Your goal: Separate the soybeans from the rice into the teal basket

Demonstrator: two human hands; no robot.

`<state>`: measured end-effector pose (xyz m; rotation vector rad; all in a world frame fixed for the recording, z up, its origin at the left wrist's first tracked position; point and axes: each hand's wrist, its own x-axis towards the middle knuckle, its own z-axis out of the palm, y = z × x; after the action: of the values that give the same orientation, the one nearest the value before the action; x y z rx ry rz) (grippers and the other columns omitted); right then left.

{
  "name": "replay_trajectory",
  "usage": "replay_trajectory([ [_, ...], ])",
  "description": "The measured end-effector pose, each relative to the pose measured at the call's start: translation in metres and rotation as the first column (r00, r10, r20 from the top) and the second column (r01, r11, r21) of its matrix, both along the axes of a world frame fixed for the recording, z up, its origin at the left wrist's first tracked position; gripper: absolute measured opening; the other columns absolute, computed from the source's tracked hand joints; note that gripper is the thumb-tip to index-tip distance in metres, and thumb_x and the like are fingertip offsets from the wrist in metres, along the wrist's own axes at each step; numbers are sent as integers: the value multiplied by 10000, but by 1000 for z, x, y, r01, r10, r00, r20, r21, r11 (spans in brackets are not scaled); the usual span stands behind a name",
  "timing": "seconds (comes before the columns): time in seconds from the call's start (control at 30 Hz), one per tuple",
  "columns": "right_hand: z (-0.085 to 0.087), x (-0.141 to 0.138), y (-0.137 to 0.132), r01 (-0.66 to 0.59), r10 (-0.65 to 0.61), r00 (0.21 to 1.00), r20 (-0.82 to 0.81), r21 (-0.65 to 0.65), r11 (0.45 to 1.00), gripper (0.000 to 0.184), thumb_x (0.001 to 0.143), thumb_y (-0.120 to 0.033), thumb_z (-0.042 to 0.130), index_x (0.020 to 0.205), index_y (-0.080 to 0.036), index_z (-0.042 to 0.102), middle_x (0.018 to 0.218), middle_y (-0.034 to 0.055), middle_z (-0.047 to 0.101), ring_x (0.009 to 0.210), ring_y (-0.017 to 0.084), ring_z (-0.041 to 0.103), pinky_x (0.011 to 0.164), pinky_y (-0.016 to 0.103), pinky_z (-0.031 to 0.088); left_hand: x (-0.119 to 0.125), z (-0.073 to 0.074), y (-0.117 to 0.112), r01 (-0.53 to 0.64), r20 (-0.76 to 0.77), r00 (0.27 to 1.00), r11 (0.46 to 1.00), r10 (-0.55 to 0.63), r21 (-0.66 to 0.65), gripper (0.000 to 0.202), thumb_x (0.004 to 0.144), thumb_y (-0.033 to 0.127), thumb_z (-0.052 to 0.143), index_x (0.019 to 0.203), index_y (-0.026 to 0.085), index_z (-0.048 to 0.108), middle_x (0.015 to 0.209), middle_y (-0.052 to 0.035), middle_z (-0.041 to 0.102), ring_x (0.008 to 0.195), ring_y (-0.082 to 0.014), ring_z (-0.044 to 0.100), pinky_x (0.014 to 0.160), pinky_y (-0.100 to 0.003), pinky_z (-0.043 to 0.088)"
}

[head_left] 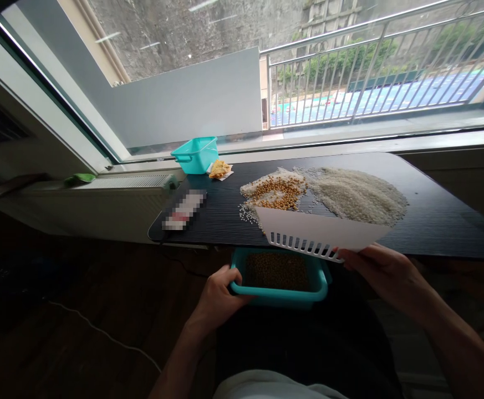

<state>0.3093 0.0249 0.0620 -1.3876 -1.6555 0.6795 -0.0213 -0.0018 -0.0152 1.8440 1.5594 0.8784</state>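
Partway along: the teal basket (275, 294) was well filled, with loose beans (277, 191) left on the counter (433, 221).
The left hand (219, 296) curled its fingers round the basket's rim below the counter's edge, yellow beans (277, 270) inside. The right hand (385, 271) pinched the white slotted tray (320, 230) at that edge. The loose beans lay mixed with grains beside the rice pile (358, 194).
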Motion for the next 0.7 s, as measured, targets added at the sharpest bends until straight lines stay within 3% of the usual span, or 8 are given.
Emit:
replay_trajectory([
  [0.4, 1, -30, 34, -44, 29, 993, 113, 126, 991, 469, 900, -649, 583, 646, -272, 700, 644, 17, 663, 625, 195, 620, 586, 311, 495, -13, 1, -1, -31, 52, 998, 999, 30, 11, 243, 695, 240, 762, 628, 189, 533, 685, 43, 499, 626, -105, 453, 598, -227, 320],
  [0.7, 0, -30, 31, -122, 106, 987, 123, 132, 984, 469, 897, -662, 599, 699, -264, 747, 690, 29, 713, 642, 199, 646, 607, 311, 525, -16, 0, -2, -44, 17, 999, 999, 44, 24, 210, 696, 225, 733, 638, 192, 534, 683, 49, 490, 619, -102, 436, 598, -230, 311],
])
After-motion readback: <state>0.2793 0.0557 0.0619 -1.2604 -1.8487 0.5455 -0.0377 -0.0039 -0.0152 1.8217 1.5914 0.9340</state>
